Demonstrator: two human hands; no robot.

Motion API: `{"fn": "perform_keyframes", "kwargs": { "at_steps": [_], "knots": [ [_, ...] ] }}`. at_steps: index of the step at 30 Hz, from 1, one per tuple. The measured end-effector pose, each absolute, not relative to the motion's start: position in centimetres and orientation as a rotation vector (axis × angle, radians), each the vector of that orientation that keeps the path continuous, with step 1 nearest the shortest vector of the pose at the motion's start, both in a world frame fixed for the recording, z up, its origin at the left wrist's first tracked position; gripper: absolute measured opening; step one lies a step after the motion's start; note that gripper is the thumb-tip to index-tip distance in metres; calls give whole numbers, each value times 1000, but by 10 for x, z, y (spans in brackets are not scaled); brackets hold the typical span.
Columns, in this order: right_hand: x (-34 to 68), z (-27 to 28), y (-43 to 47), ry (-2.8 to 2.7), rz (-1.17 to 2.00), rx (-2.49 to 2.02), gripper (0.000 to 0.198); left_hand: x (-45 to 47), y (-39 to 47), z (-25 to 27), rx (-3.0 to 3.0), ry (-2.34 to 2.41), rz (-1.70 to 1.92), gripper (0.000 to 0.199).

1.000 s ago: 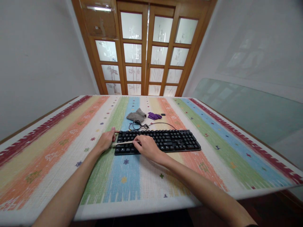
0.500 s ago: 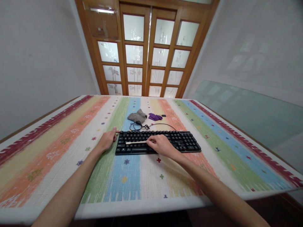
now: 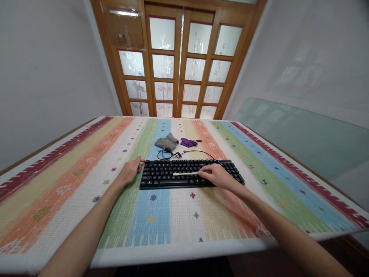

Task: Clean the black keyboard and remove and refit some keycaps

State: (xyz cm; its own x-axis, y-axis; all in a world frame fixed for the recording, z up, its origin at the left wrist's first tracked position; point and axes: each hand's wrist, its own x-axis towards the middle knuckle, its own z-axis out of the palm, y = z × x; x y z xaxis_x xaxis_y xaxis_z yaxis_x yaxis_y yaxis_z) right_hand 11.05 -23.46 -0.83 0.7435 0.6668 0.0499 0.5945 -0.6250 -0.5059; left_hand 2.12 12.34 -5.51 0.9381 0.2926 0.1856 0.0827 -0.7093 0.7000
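Your right hand (image 3: 215, 175) pinches one end of a thin white stick (image 3: 184, 174) between closed thumb and fingers, the stick pointing toward your left hand (image 3: 130, 171) over the keys of a black keyboard (image 3: 178, 183). Your left hand is partly curled, a fingertip at the keyboard's far left corner; whether it grips cannot be told. Beyond both hands lie gray cloth (image 3: 166, 142), purple cloth (image 3: 188, 142) and looped cable (image 3: 173, 155).
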Motion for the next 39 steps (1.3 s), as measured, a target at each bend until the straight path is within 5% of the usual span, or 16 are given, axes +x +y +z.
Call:
{"fn": "perform_keyframes", "kwargs": {
  "at_steps": [39],
  "knots": [
    [146, 0, -340, -502, 280, -2386, 37, 21, 123, -55, 2329, 269, 382, 75]
  ]
}}
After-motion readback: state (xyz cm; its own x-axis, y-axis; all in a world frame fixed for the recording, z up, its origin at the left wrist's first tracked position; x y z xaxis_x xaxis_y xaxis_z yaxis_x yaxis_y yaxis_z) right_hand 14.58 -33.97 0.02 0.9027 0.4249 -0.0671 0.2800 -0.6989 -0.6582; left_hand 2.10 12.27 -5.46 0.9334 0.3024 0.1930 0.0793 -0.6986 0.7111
